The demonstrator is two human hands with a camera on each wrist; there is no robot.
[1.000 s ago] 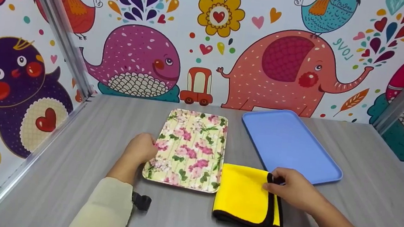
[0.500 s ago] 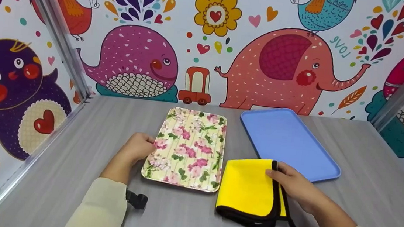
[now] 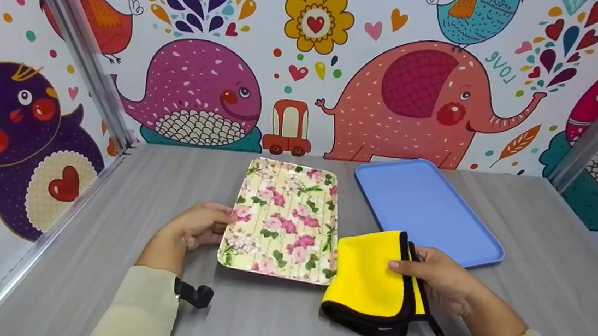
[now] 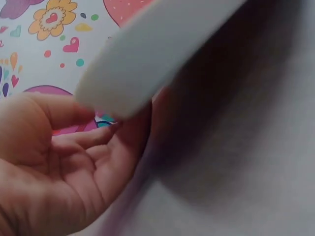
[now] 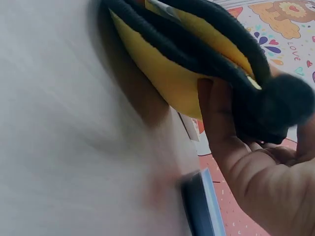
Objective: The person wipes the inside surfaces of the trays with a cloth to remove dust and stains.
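At the left edge of a flower-patterned tray, my left hand pinches the rim. In the left wrist view the tray's pale edge sits between the thumb and fingers of the left hand. My right hand grips a folded yellow cloth with black trim by its right side, its thumb lying on top. The cloth is tilted, its left side close against the tray's lower right corner. The right wrist view shows the cloth's layered edges above the right hand, with the fingers beneath.
A blue tray lies at the back right, just beyond the right hand. The grey table meets a patterned wall at the back. Metal posts stand at the table's back corners.
The right hand has raised and tilted the yellow cloth. The flowered tray has shifted slightly right, and more of the left hand's fingers show beside its edge. The blue tray has stayed put.
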